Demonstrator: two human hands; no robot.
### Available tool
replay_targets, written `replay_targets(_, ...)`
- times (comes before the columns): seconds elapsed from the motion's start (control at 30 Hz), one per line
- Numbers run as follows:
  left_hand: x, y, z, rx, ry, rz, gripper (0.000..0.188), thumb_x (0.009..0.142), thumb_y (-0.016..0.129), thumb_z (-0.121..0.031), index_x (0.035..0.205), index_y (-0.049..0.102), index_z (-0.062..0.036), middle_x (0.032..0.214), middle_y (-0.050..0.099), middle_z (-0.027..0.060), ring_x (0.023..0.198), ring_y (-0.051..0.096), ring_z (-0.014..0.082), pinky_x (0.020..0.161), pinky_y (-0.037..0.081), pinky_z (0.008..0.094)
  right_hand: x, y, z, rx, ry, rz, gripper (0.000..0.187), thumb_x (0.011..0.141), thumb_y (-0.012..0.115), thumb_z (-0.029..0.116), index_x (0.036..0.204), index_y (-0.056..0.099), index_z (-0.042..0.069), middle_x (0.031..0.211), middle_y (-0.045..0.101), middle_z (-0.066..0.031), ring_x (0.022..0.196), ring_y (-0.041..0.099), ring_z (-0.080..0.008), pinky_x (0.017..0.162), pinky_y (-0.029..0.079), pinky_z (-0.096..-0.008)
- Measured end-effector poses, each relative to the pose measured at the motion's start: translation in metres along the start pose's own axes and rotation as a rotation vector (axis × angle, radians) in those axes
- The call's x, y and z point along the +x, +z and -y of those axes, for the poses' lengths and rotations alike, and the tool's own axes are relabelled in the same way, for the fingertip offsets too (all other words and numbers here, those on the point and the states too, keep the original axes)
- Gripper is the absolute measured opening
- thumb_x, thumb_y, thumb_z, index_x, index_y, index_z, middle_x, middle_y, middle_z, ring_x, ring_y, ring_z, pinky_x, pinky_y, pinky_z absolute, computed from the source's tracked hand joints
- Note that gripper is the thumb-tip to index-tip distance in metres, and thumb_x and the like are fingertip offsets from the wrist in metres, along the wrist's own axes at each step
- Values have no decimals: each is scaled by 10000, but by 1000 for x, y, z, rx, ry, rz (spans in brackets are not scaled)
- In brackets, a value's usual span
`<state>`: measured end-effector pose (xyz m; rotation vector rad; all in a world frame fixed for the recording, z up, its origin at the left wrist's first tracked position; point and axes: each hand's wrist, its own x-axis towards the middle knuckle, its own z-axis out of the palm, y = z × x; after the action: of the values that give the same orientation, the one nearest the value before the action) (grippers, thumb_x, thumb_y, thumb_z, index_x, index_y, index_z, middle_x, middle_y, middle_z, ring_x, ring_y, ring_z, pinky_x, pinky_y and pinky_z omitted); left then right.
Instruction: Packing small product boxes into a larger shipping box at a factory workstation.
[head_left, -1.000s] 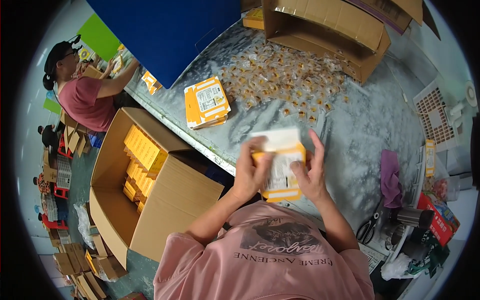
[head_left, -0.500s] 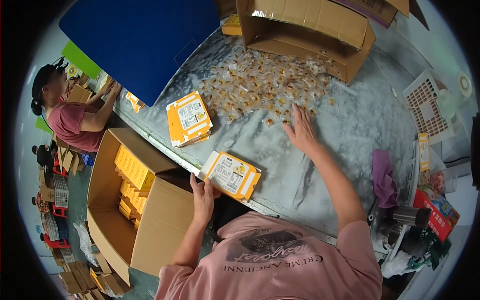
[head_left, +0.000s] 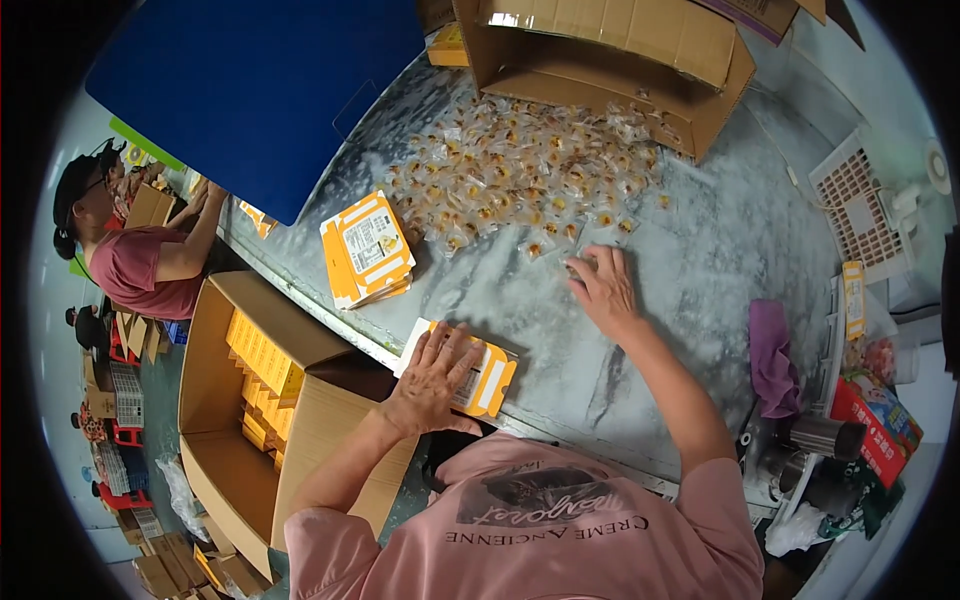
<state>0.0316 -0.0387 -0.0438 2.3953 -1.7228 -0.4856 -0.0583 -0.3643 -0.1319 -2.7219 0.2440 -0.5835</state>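
My left hand lies flat with fingers spread across a yellow-and-white carton at the table's near edge. It covers the carton's left part. My right hand is over the tabletop, just on the near side of a heap of small clear-wrapped pieces with yellow-brown centres. Its fingers are bent and apart; I make out nothing held between them. Left of the heap sits a stack of flat yellow-and-white cartons.
A large cardboard box holding yellow cartons stands left of me. Another cardboard box lies open behind the heap. A blue panel rises at the back left, near a co-worker. A purple cloth lies right.
My left hand has moved from the carton's left edge onto its top. My right hand has drawn back from the heap toward me, its fingers now more bent. The view has shifted slightly.
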Motion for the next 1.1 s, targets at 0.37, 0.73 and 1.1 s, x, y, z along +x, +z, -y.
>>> replay_targets(0.37,1,11,-19,25,-101,-179,1150,546,852,-540,1489,349,-118,1389,384,237,1275,362,476,1101,243,587,46,20,26,0,-17,-21,457,840,718,345,1202,583,102,1353,402,-218,1222,400,-395,1032,356,-479)
replay_targets(0.73,-1,29,-16,30,-161,-238,1179,555,844,-583,1490,320,-91,1377,359,258,1312,307,493,1086,224,651,-17,-16,29,175,40,102,263,856,676,195,1074,630,57,1138,547,-121,1065,504,-332,941,413,-424)
replay_targets(1.1,4,29,-24,31,-180,-226,1145,587,821,-595,1490,325,-96,1370,364,247,1307,319,482,1080,215,661,51,-6,-69,-20,68,-83,348,869,641,107,1197,555,31,1299,478,-163,1188,457,-369,1019,387,-447)
